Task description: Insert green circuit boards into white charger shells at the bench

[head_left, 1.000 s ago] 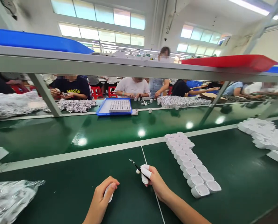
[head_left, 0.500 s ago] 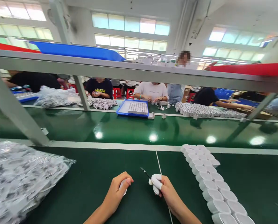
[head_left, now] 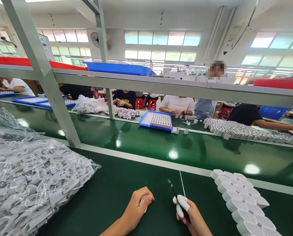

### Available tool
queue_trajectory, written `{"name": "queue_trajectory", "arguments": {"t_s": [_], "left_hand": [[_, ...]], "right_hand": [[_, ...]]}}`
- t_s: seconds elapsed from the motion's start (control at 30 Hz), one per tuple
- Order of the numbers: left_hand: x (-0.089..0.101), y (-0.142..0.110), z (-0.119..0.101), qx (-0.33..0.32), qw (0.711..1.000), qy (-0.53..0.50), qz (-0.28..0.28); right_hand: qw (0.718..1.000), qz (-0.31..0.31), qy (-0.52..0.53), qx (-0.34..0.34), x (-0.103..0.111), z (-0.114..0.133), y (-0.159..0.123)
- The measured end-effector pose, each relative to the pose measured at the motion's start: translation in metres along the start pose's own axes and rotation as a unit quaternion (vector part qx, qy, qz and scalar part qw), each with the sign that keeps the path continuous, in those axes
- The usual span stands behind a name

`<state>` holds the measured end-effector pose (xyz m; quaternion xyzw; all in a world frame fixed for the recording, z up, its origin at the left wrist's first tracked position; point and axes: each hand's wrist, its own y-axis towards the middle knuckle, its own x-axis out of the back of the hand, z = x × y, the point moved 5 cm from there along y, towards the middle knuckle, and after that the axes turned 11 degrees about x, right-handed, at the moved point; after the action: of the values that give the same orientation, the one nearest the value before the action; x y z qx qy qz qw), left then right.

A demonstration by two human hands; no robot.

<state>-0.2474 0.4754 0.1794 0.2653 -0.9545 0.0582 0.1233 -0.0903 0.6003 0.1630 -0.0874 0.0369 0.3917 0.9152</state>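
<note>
The slim black tool [head_left: 174, 191] slants up off the counter [head_left: 116, 190] just left of the thin white line [head_left: 182, 183], which serves as landmark throughout. Its long axis runs away from the person and somewhat leftward; the bright, forked-looking tip is the far end, and the rear end sinks into the right hand [head_left: 190, 213], at the line's near end. That hand's grip is clamped on the tool, white covers on its fingertips. The left hand [head_left: 139, 207], left of the line, has its grip closed around a white piece [head_left: 144, 200]; curled fingers hide most of the piece, so its direction is unclear.

Right of the line, white housings [head_left: 237, 204] stand packed side by side in a band whose length runs from the near edge of view away and leftward.

Far left of the line, a clear plastic bag [head_left: 12, 124] is heaped with loose white parts, many ring-like. Beyond the line's far end, across the green strip [head_left: 141, 144], a blue-rimmed tray [head_left: 146, 118] carries small white pieces in neat rows along its right part. Above and left of the line, a blue bin [head_left: 119, 69] sits on the shelf [head_left: 136, 81]; its inside is hidden.
</note>
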Motion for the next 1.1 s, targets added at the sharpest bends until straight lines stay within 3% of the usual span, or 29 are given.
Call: {"name": "queue_trajectory", "arguments": {"t_s": [0.6, 0.87, 1.1], "left_hand": [[0.0007, -0.0010, -0.0020, -0.018, 1.000, 0.004, -0.004], [0.0000, -0.0013, -0.0003, -0.021, 1.000, 0.014, -0.004], [-0.0001, -0.0027, -0.0019, -0.027, 0.999, 0.021, -0.002]], "right_hand": [[1.000, 0.007, 0.023, -0.019, 0.0009, -0.0026, 0.0058], [0.999, -0.010, 0.039, 0.009, -0.0046, 0.0020, 0.0036], [1.000, -0.002, 0.008, -0.006, -0.0005, -0.0043, 0.0065]]}}
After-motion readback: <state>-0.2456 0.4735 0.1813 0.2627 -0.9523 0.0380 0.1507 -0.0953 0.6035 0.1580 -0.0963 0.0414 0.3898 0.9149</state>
